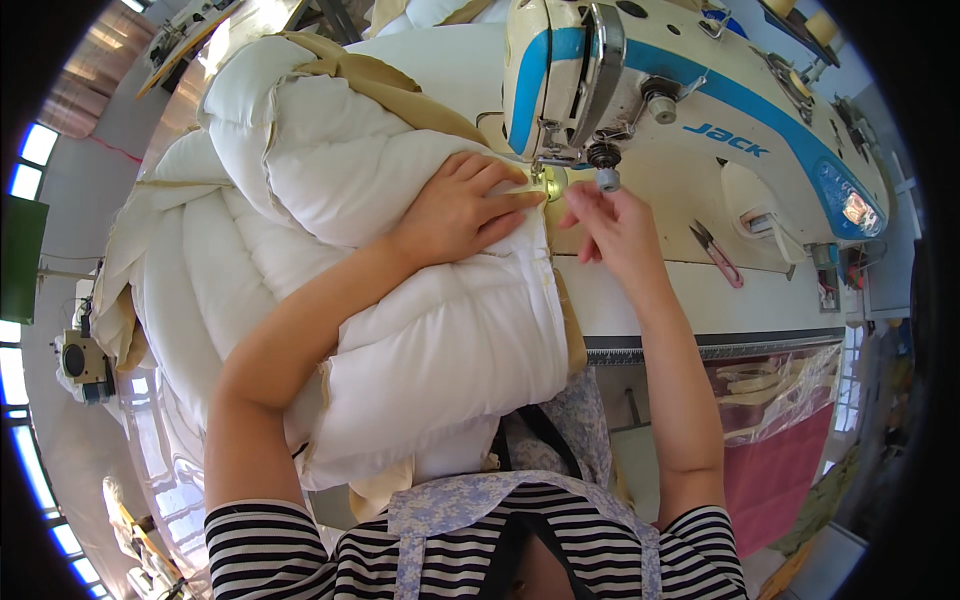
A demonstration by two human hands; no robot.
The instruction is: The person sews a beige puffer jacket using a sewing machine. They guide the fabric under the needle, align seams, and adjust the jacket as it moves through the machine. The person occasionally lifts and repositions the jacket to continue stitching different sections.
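Note:
A thick white padded textile with tan backing lies bunched over the left of the sewing machine table and hangs down toward my lap. My left hand rests flat on it, fingers spread, their tips close to the presser foot. The textile's stitched right edge runs back to the needle area of the white and blue sewing machine. Just right of that edge is my right hand, its thumb and forefinger drawn together below a grey knob. Whatever they may pinch is too small to make out.
Thread snips with pink handles lie right of my right hand. A dark ruler strip follows the table's near edge. A clear plastic sheet over pink material hangs at the right. Another machine head stands at the far left.

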